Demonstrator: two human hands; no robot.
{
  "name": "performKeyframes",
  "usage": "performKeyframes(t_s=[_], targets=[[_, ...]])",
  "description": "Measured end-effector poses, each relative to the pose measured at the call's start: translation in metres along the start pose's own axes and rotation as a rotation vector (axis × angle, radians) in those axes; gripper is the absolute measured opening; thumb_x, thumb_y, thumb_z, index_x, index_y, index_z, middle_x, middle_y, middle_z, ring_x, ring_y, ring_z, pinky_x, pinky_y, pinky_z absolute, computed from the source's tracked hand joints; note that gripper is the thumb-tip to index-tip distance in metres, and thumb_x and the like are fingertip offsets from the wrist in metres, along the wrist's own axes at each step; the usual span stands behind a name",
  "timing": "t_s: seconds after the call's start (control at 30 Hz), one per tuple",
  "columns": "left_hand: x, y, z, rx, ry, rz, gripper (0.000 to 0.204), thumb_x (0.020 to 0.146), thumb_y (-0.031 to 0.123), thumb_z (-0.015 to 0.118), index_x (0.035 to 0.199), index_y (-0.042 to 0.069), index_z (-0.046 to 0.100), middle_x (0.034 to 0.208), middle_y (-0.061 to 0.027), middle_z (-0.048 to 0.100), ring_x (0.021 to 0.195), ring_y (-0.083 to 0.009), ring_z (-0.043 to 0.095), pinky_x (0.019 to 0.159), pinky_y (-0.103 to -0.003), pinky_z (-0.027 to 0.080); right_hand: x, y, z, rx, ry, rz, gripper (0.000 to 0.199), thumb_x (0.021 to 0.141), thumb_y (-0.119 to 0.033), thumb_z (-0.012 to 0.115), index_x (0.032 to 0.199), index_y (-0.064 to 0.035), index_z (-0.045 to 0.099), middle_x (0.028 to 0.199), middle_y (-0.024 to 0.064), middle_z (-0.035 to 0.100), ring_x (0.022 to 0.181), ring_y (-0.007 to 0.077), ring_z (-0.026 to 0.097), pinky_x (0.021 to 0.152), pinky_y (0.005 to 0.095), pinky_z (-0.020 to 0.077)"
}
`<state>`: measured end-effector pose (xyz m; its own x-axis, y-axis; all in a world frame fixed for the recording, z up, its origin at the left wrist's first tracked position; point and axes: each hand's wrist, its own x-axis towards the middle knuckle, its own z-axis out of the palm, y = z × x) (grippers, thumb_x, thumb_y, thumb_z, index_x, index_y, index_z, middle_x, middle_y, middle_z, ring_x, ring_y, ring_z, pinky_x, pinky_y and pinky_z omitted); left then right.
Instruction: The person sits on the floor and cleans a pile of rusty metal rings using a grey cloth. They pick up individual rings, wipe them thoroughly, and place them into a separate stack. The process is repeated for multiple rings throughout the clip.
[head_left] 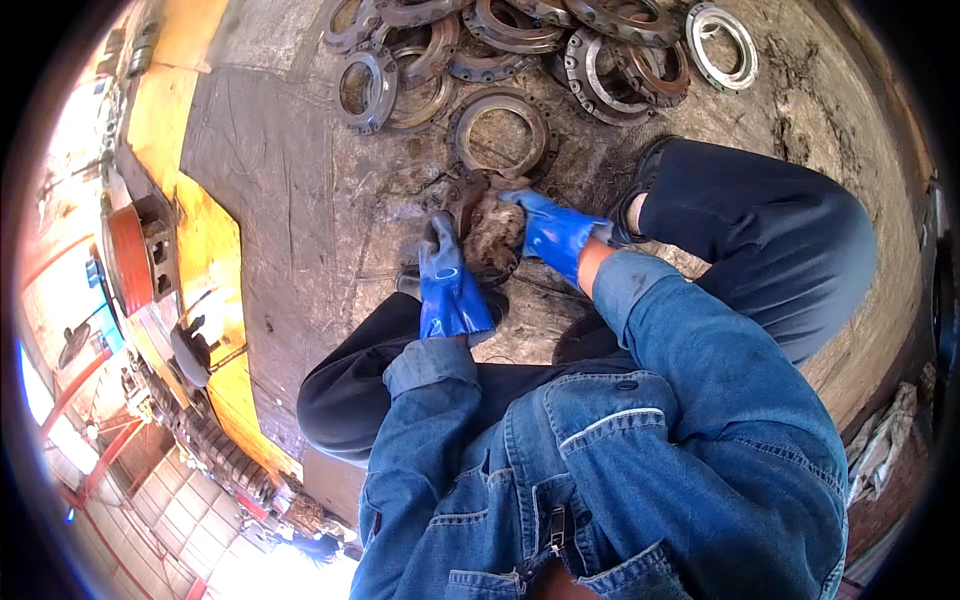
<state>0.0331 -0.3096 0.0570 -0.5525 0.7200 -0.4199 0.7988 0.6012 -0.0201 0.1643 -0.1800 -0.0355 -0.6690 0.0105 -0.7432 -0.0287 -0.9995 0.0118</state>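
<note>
My left hand [446, 278], in a blue rubber glove, is closed on the near left edge of a rusty metal ring [467, 198] between my legs. A dirty grey-brown rag [497, 225] covers much of that ring. From the right, my right hand [552, 228], gloved the same way, presses the rag with its fingers curled into it. The ring's far side lies close to another brown metal ring [503, 135] with lugs around its rim. Cloth and gloves hide most of the part being handled.
Several greasy metal rings lie piled beyond my hands, among them a grey ring [367, 90]. A brighter silver ring [722, 47] sits at the far right. My bent legs flank the work on the stained floor [290, 200]. Yellow boards [215, 270] and machinery stand left.
</note>
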Motion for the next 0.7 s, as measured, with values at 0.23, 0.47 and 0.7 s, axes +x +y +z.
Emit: performKeyframes(t_s=[0.23, 0.47, 0.7], targets=[[0.014, 0.021, -0.018, -1.366, -0.165, -0.233, 0.042, 0.100, 0.023, 0.045, 0.134, -0.003, 0.047, 0.118, -0.0148, 0.063, 0.101, -0.0237, 0.063, 0.086, -0.033, 0.051, -0.039, 0.007, 0.036, -1.608, 0.090, -0.352, 0.045, 0.076, -0.020, 0.070, 0.117, -0.0032, 0.062, 0.103, 0.0185, 0.068, 0.092, 0.0332, 0.066, 0.082, 0.0419, 0.0519], [0.054, -0.017, 0.031, -1.269, -0.318, -0.329, 0.051, 0.095, 0.043, 0.050, 0.127, 0.004, 0.054, 0.132, -0.0138, 0.054, 0.108, -0.0230, 0.057, 0.095, -0.034, 0.046, -0.051, -0.041, 0.029, -2.003, -0.012, -0.414, 0.049, 0.073, -0.026, 0.070, 0.117, -0.0060, 0.062, 0.110, 0.0208, 0.066, 0.103, 0.0355, 0.063, 0.091, 0.0418, 0.0490], [0.056, -0.019, 0.038, -1.856, -0.310, -0.399, 0.058, 0.095, 0.051, 0.046, 0.130, 0.005, 0.052, 0.128, -0.0151, 0.057, 0.106, -0.0276, 0.059, 0.092, -0.038, 0.048, -0.043, -0.033, 0.087, -1.747, 0.250, -0.837, 0.056, 0.071, -0.020, 0.070, 0.124, -0.0056, 0.056, 0.123, 0.0200, 0.060, 0.113, 0.0371, 0.057, 0.096, 0.0400, 0.0478]])
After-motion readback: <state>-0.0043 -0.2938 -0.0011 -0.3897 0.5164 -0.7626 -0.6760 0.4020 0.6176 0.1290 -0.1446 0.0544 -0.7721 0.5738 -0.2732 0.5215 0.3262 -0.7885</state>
